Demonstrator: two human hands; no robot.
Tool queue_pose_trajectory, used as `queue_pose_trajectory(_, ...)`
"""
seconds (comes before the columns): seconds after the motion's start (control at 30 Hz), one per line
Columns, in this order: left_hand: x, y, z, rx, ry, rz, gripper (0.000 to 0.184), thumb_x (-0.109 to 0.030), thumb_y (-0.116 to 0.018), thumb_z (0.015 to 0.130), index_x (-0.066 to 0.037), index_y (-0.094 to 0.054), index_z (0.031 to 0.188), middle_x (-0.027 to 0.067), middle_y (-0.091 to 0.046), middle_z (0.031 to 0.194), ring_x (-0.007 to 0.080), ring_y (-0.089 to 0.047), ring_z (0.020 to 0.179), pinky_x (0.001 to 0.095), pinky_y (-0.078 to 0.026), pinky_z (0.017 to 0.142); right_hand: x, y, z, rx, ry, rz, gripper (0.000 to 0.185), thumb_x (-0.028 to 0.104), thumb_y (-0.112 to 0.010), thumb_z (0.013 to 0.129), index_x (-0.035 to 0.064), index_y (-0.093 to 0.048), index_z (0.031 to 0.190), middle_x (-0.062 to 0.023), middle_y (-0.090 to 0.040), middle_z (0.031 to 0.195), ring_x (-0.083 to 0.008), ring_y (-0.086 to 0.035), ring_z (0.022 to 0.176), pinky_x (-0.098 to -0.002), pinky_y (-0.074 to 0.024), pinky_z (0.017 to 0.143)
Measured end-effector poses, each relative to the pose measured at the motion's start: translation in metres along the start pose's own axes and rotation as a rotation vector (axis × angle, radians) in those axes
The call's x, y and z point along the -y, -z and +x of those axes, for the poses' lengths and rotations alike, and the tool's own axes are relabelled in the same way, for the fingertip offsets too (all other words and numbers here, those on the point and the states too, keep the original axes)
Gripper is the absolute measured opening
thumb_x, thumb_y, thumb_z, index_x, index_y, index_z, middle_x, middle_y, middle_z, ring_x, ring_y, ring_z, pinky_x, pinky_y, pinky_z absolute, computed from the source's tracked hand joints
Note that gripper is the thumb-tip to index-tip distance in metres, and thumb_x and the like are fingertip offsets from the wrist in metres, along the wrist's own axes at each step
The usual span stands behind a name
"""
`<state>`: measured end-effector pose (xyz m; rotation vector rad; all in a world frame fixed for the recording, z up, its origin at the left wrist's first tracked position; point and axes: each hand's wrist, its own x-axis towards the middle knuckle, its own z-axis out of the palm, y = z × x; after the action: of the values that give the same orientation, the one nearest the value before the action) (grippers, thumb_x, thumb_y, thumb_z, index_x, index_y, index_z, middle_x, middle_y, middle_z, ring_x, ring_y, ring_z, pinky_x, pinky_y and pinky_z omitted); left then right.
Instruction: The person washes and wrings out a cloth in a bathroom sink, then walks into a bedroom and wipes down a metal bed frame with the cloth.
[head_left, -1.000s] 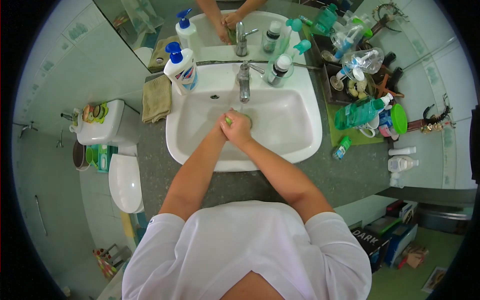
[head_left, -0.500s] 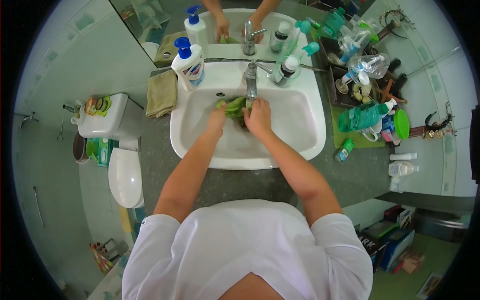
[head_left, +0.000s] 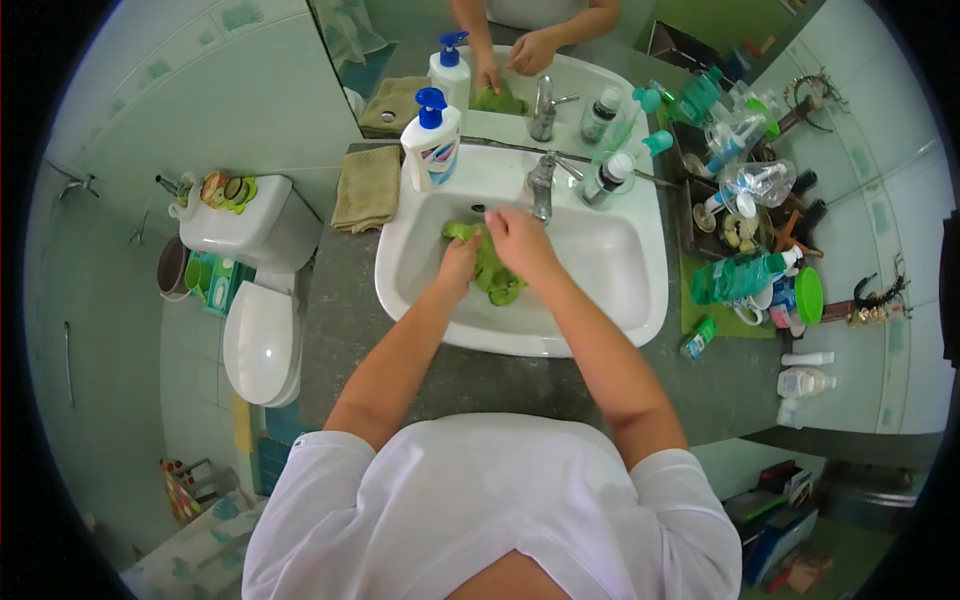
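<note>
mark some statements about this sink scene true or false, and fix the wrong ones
1. The left hand touches the green cloth. True.
2. The pump bottle has a red top. False: its top is blue.
3. The folded towel lies to the left of the sink. True.
4. The tap stands on the sink's near edge. False: it stands at the far side, towards the mirror.
5. The person's sleeves are black. False: they are white.
</note>
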<state>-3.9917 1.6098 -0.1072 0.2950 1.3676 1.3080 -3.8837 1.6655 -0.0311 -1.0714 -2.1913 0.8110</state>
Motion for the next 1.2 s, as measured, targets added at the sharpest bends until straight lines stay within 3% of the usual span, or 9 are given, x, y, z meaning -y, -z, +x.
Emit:
queue_pose_trajectory(0.03, 0.001, -0.002, -0.002, 0.011, 0.036, 0.026, 0.036, -0.033, -0.052, 0.085, -0.005, -0.048, 0.108, 0.005, -0.054, 0.09, 0.0158, -0.05, 0.076, 0.0305, -0.041, 0.064, 0.017, 0.007, 0.018, -0.072, 0.04, 0.121, 0.039, 0.041, -0.045, 0.087, 0.0037, -0.054, 0.077, -0.0137, -0.057, 0.06, -0.0294, -0.054, 0.052, -0.0383, -0.0428, 0.048)
queue_pose_trajectory(0.17, 0.004, -0.006, 0.001, -0.02, -0.016, 0.079, 0.028, -0.03, -0.051, 0.086, -0.009, -0.049, 0.103, 0.0031, -0.057, 0.087, 0.0132, -0.053, 0.069, 0.0279, -0.039, 0.053, 0.08, 0.036, 0.087, 0.266, -0.392, 0.824, 0.046, 0.049, -0.045, 0.086, 0.0051, -0.053, 0.072, -0.0008, -0.048, 0.054, -0.0084, -0.043, 0.041, -0.0205, -0.0271, 0.036)
queue_pose_trajectory(0.37, -0.005, -0.003, 0.001, -0.052, 0.037, 0.112, 0.036, -0.03, -0.049, 0.086, -0.003, -0.048, 0.11, 0.0083, -0.056, 0.099, 0.0205, -0.055, 0.087, 0.035, -0.046, 0.074, 0.101, 0.019, 0.145, 0.45, -0.585, 0.987, 0.037, 0.042, -0.052, 0.084, 0.0092, -0.046, 0.068, 0.0031, -0.038, 0.049, -0.0067, -0.027, 0.036, -0.0205, -0.0185, 0.034)
queue_pose_trajectory(0.57, 0.005, 0.0, 0.01, 0.197, 0.091, -0.313, 0.03, -0.025, -0.041, 0.089, -0.003, -0.048, 0.108, 0.0097, -0.056, 0.097, 0.0224, -0.057, 0.086, 0.0383, -0.049, 0.071, 0.092, 0.007, 0.151, 0.445, -0.591, 1.11, 0.033, 0.034, -0.053, 0.085, 0.0108, -0.041, 0.065, 0.0048, -0.031, 0.047, -0.0064, -0.02, 0.035, -0.0211, -0.0152, 0.034)
queue_pose_trajectory(0.67, 0.004, -0.006, 0.004, 0.311, 0.01, -0.26, 0.027, -0.019, -0.042, 0.088, -0.002, -0.047, 0.108, 0.0098, -0.056, 0.104, 0.0215, -0.058, 0.088, 0.0348, -0.049, 0.074, 0.091, 0.006, 0.153, 0.472, -0.622, 1.073, 0.034, 0.035, -0.054, 0.085, 0.0112, -0.041, 0.064, 0.0061, -0.03, 0.046, -0.0058, -0.021, 0.034, -0.0213, -0.0147, 0.033)
queue_pose_trajectory(0.87, -0.01, -0.009, -0.013, 0.226, 0.039, 0.043, 0.027, -0.015, -0.044, 0.088, -0.003, -0.047, 0.111, 0.0061, -0.056, 0.103, 0.0163, -0.057, 0.088, 0.0289, -0.048, 0.073, 0.1, 0.015, 0.155, 0.468, -0.704, 1.024, 0.035, 0.038, -0.054, 0.084, 0.0113, -0.042, 0.065, 0.0068, -0.03, 0.047, -0.0051, -0.021, 0.035, -0.0213, -0.0146, 0.034)
queue_pose_trajectory(1.0, 0.013, -0.006, 0.0, 0.334, -0.171, 0.046, 0.033, -0.015, -0.049, 0.086, -0.002, -0.045, 0.116, 0.0054, -0.055, 0.105, 0.015, -0.054, 0.092, 0.0285, -0.045, 0.077, 0.097, 0.007, 0.151, 0.39, -0.623, 1.003, 0.037, 0.041, -0.051, 0.085, 0.009, -0.043, 0.068, 0.0052, -0.032, 0.046, -0.0061, -0.021, 0.035, -0.0217, -0.0153, 0.035)
queue_pose_trajectory(1.17, -0.004, -0.005, -0.019, 0.317, -0.498, 0.181, 0.042, -0.017, -0.052, 0.085, -0.004, -0.04, 0.122, 0.0067, -0.052, 0.112, 0.0143, -0.05, 0.099, 0.0297, -0.041, 0.085, 0.091, 0.018, 0.149, 0.519, -0.752, 1.239, 0.045, 0.049, -0.041, 0.087, 0.0084, -0.043, 0.068, 0.005, -0.031, 0.048, -0.0064, -0.023, 0.036, -0.0218, -0.0174, 0.036)
queue_pose_trajectory(1.2, -0.011, 0.001, -0.025, 0.32, -0.418, 0.195, 0.043, -0.02, -0.052, 0.085, -0.006, -0.04, 0.124, 0.0066, -0.051, 0.113, 0.0151, -0.05, 0.101, 0.0301, -0.041, 0.086, 0.089, 0.019, 0.14, 0.497, -0.761, 1.341, 0.044, 0.048, -0.039, 0.088, 0.0084, -0.043, 0.068, 0.005, -0.031, 0.048, -0.0063, -0.023, 0.036, -0.0217, -0.017, 0.035)
